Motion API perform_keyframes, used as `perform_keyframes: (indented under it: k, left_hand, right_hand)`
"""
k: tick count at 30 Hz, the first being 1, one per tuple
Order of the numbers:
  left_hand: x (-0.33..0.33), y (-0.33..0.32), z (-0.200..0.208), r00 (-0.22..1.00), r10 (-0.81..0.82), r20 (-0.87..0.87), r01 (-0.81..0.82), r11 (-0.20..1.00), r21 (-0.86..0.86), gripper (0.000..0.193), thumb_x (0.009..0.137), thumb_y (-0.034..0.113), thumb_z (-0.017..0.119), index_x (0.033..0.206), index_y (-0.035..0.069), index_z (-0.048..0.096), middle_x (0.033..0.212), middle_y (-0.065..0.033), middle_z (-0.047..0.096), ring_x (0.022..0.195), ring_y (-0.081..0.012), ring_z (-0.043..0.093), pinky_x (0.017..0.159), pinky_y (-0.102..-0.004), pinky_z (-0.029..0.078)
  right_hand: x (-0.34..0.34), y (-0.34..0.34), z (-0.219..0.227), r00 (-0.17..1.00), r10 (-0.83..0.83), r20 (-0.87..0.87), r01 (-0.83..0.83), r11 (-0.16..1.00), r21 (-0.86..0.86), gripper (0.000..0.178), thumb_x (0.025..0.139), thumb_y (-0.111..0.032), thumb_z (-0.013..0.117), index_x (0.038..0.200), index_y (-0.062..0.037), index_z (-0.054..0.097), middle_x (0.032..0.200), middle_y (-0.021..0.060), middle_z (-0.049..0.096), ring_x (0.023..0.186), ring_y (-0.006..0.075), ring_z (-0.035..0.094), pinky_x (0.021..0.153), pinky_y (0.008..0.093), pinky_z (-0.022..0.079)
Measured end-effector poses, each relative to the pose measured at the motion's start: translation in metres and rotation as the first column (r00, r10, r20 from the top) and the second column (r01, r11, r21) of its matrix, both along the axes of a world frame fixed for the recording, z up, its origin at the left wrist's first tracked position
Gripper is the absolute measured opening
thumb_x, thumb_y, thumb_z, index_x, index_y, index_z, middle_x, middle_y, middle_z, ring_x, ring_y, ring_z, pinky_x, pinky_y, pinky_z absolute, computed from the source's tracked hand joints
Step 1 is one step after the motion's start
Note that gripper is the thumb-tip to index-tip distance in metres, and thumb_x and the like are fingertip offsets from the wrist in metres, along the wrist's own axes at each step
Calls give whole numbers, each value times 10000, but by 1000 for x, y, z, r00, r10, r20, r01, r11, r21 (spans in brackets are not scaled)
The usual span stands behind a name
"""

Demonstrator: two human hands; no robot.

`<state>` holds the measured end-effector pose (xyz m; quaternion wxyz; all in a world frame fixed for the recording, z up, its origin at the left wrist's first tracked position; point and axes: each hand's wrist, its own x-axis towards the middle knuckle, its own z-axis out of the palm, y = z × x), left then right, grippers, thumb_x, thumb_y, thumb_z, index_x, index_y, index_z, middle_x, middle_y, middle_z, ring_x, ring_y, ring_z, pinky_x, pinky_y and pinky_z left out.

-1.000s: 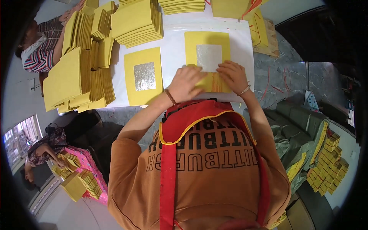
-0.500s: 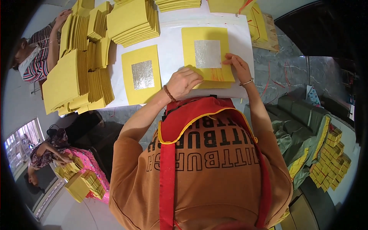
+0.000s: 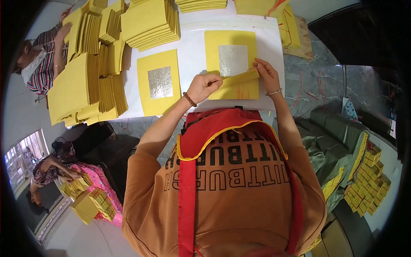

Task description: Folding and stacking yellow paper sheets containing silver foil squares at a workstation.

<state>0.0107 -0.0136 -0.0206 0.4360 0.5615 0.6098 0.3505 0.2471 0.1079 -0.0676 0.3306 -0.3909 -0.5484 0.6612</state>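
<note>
In front of me on the white table lies a yellow joss paper sheet with a silver square (image 3: 231, 58). Its near edge is lifted in a narrow curled flap (image 3: 239, 78) that crosses the lower part of the square. My left hand (image 3: 204, 88) pinches the flap's left end, and my right hand (image 3: 267, 76) holds its right end between thumb and fingers. Yellow paper with faint reddish marks (image 3: 246, 92) shows below the flap. Left of this, a second yellow sheet with a silver square (image 3: 160, 82) lies flat, untouched.
Stacks of folded yellow paper (image 3: 77, 85) crowd the table's left side, with another stack (image 3: 152, 23) behind. A tied yellow bundle (image 3: 287, 28) lies at the far right corner. Two people work on the left, one beside a pink cloth (image 3: 102, 182). Yellow bundles (image 3: 367, 184) are piled at right.
The sheet's near edge has been raised and turned away from me. Both hands have closed on its ends, the left rolling up into a pinch.
</note>
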Motion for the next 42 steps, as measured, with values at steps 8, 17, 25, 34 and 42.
perform_keyframes:
  k: [8,17,25,34,42]
  left_hand:
    - [4,0,-11,980,149,134,-141,988,-68,191,844,176,568,864,-7,619,614,0,538,576,-45,449,526,-218,388]
    - [-1,4,-10,954,168,248,-127,977,-173,162,835,149,576,862,-3,627,687,9,560,663,-39,477,603,-206,406]
    - [-5,6,-9,937,157,313,-78,965,-251,136,823,117,570,845,-5,627,723,13,581,691,-42,496,633,-205,418]
    - [-7,7,-1,941,136,309,-59,967,-247,151,830,124,554,865,1,635,718,27,569,659,-28,488,596,-193,413]
    - [-10,6,-6,956,91,279,-17,966,-259,153,836,124,546,866,3,635,667,40,545,596,-21,449,532,-193,383]
  right_hand:
    - [4,2,-3,1000,-8,-15,8,1000,-19,315,910,-180,497,1176,-11,514,1020,61,598,930,119,556,843,244,429]
    - [9,-6,-11,967,163,196,-211,944,255,463,742,-49,653,1179,-15,506,1160,107,529,1109,185,474,931,289,383]
    - [7,-7,-3,950,126,286,-228,904,361,501,706,-50,650,1185,-50,504,1189,113,508,1143,255,444,970,323,351]
    - [7,-2,-2,939,172,297,-276,892,358,515,690,-34,637,1187,-58,501,1199,102,509,1158,255,424,978,325,338]
    - [9,-6,-6,948,158,276,-255,897,361,522,699,-41,637,1200,-60,492,1207,104,503,1164,256,420,982,323,336]
